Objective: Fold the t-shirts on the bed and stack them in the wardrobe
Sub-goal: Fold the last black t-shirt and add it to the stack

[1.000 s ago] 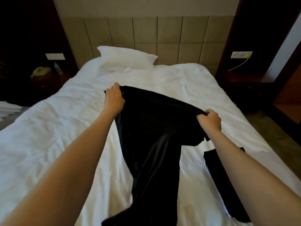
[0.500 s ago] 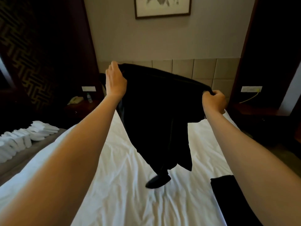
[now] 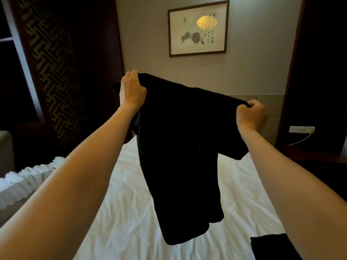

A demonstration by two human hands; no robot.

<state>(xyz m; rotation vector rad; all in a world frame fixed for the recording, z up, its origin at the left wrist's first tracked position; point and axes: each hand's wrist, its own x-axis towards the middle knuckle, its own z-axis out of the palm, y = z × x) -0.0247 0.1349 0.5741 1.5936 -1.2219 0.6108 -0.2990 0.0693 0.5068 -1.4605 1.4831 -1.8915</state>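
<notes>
We hold the black t-shirt [image 3: 184, 147] up in the middle of the frame, clear of the bed [image 3: 122, 212] that fills the lower part. Our left grip [image 3: 131, 91], left of centre, is curled round one top corner of the cloth. Our right grip [image 3: 250, 115], lower and to the right, is clenched on the other corner. The shirt hangs bunched and narrow, with one sleeve drooping under the right grip.

To do this step well, we judge that we should draw the two grips apart until the top edge runs taut and level, and let the body drop open. Then we lay it flat on the bare sheet in the lower middle, keeping off the dark folded garment [image 3: 270, 246] at the lower right. Smoothing the creases before the first fold should give a tidier stack.
</notes>
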